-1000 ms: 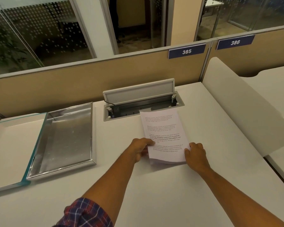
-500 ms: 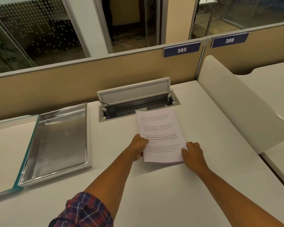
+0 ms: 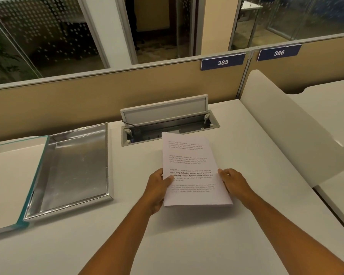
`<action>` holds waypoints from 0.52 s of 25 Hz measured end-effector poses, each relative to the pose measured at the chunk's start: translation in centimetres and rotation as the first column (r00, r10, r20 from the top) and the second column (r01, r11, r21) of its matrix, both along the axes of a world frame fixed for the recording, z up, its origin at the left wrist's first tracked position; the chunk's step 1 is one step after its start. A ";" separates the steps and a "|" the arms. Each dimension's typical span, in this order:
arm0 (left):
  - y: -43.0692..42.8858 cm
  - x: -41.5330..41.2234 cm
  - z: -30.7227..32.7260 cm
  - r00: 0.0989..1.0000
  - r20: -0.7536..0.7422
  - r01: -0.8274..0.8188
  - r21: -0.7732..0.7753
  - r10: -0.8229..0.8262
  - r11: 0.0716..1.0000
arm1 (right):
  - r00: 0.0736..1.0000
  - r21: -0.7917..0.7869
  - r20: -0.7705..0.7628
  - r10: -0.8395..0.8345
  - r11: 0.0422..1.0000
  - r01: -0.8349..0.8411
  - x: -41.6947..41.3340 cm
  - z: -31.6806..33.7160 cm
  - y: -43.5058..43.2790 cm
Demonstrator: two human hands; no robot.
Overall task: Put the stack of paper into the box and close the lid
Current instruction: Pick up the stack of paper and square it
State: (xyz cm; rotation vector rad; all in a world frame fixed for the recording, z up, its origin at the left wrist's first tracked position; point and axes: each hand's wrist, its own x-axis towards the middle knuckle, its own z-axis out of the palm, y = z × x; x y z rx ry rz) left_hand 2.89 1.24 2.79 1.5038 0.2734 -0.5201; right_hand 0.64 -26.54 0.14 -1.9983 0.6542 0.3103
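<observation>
A stack of printed white paper point(image 3: 189, 161) is held just above the white desk, in front of me at the centre. My left hand point(image 3: 157, 187) grips its left edge with the thumb on top. My right hand point(image 3: 233, 183) grips its right edge. To the left lies the open box point(image 3: 72, 207), a shallow silver tray with a shiny rim and nothing inside. Its lid point(image 3: 6, 175), white inside with a teal edge, lies flat and open further left, joined to the box along one side.
An open cable hatch point(image 3: 167, 124) with a raised flap is set into the desk point(image 3: 187, 235) just behind the paper. A tan partition with the labels 385 and 386 runs along the back. A curved white divider point(image 3: 286, 132) bounds the desk on the right.
Both hands have closed on the paper's side edges and lifted its near end off the desk. The stack has come slightly toward me.
</observation>
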 end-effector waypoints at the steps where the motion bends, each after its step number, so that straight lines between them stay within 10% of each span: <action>1: 1.1 -0.8 0.3 1.000 0.006 0.008 -0.011 -0.008 1.000 | 1.000 0.134 -0.019 -0.013 0.991 0.015 0.2 0.4 0.6; 5: 5.9 -4.0 1.3 0.997 0.068 0.044 -0.013 -0.043 0.999 | 1.000 0.488 0.008 0.022 0.873 -0.024 0.1 2.8 4.3; 13: 13.8 -9.2 2.2 0.940 0.337 -0.176 0.334 0.057 0.926 | 0.941 0.200 0.295 0.165 0.953 -0.230 -2.5 5.2 14.7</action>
